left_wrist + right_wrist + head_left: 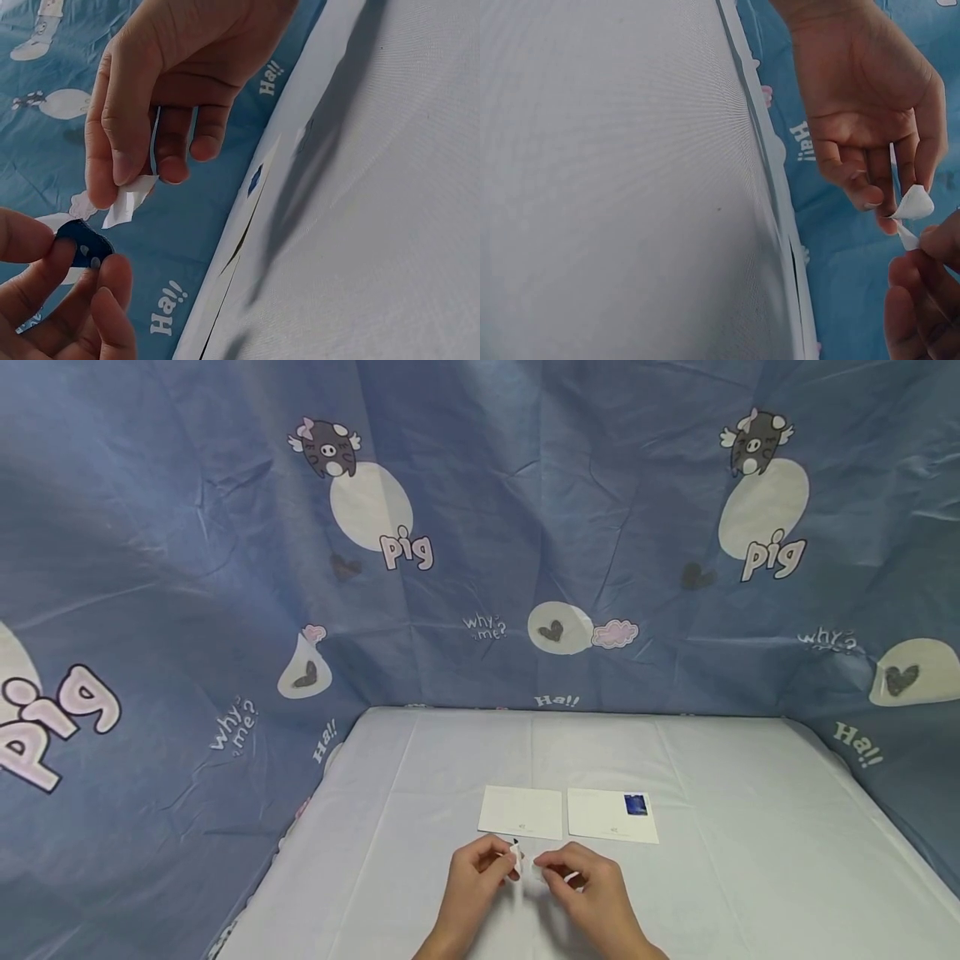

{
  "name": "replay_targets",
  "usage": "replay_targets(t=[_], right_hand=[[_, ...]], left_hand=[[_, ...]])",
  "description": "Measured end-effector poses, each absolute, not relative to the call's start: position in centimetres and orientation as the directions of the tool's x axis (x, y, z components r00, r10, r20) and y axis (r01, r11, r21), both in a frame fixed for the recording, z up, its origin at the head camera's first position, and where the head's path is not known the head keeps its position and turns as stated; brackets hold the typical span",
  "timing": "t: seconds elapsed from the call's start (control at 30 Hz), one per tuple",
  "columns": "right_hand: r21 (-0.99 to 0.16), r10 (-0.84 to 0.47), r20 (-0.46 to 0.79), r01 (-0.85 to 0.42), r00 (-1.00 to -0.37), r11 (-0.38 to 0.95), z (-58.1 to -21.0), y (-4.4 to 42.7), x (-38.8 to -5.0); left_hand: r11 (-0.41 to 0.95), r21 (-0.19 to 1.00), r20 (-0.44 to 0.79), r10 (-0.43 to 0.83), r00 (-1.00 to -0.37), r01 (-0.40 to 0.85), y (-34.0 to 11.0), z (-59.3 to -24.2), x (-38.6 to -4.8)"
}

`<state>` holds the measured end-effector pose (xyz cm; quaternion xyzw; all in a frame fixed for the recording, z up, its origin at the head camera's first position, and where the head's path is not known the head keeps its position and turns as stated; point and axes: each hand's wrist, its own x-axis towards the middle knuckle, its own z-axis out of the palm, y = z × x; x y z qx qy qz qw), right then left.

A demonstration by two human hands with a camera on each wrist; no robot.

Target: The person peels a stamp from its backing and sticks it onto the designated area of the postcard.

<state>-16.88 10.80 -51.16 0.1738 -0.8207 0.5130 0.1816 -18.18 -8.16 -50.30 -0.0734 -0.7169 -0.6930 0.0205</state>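
Observation:
In the head view my left hand (474, 881) pinches a small stamp-like sticker (517, 857), seen mostly from its white back. Its front is dark blue with pale spots in the left wrist view, where the sticker (84, 244) bends between thumb and fingers. My right hand (587, 887) faces it a short way off, pinching a small creased piece of white paper (131, 201) between thumb and forefinger. From the right wrist, the curled white back of the sticker (916, 202) shows close to the paper piece (907, 237); whether they touch cannot be told there.
Two white envelopes or cards lie side by side beyond my hands. The left one (521, 812) has faint small print; the right one (600, 814) bears a blue stamp (635, 804) at its upper right. A white cloth covers the table (405, 860); a blue printed curtain (480, 552) hangs behind.

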Motion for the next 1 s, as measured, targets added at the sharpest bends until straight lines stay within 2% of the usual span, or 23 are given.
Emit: replay_targets(t=[0.3,0.73,1.0], right_hand=[[-0.759,-0.151,0.499,-0.515,-0.853,0.399,-51.3,10.73,-16.83],[-0.748,-0.158,0.532,-0.55,-0.832,0.372,-51.25,10.85,-16.85],[-0.708,-0.174,0.608,-0.628,-0.775,0.324,-51.05,10.75,-16.64]], left_hand=[[0.028,0.991,0.128,0.056,-0.99,0.13,-8.25,-50.41,-18.25],[0.006,0.99,0.138,0.082,-0.987,0.138,-7.9,-50.79,-18.12],[0.043,0.988,0.146,0.109,-0.983,0.152,-7.7,-50.96,-18.15]])
